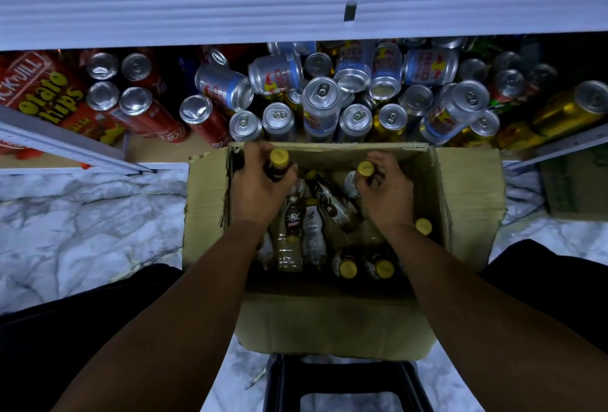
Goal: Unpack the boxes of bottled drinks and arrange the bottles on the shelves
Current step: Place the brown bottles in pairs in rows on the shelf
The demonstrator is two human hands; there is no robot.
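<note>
On the white marble-patterned floor point(82, 214), head view: open cardboard box point(329, 323), flaps spread, set against the front of the bottom shelf point(98, 169). Inside the box: yellow-capped bottles point(289, 247), loosely heaped, some lying, some upright.

Left hand point(260, 181): fingers wrapped round the neck of a first bottle point(279, 157), cap up, at the box's far left corner.

Right hand point(388, 194): fingers curled round a second bottle point(366, 169), cap up, over the far middle of the box.

On the bottom shelf:
- far left, chip bags point(49, 89)
- left, red cans point(144, 112)
- middle, silver-blue cans point(322, 105), several toppled
- right, gold cans point(566, 109)

Above: pale upper shelf edge point(197, 13).

Right of the box, on the floor: second carton point(575, 188).

At the near edge, under the box: black stool point(345, 385).

Dim room light.
</note>
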